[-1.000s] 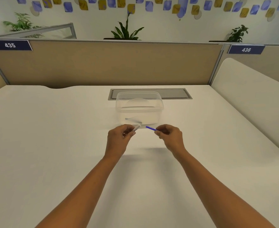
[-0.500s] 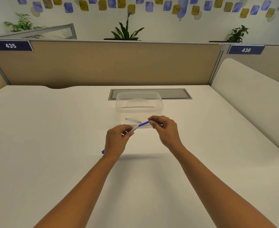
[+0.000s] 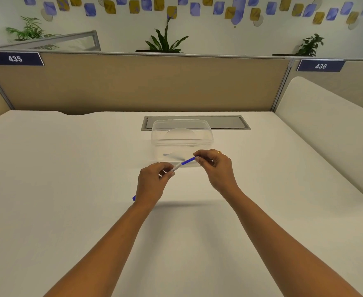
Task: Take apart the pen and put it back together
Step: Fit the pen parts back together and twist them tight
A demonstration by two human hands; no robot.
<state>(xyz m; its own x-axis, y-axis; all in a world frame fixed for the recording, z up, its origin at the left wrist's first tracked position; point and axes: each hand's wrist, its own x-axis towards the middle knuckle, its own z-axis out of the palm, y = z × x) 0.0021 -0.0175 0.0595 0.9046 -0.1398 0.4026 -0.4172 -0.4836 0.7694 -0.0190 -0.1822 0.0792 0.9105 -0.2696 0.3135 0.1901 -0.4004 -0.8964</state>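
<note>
One head-worn wide-angle view only, looking forward and down over my desk (image 3: 69,189). My hands sit near centre; the partition (image 3: 133,82) stands at 12 o'clock.

Slim plastic pen (image 3: 181,165), centre frame: showing a white barrel and blue end. Clear plastic rectangular container (image 3: 182,133), just above it: showing colourless. Flat desk top (image 3: 69,168): showing plain white. Fabric partition panel (image 3: 133,82), upper frame: showing tan. Rectangular number plates (image 3: 15,58), upper corners: showing navy with white digits.
</note>
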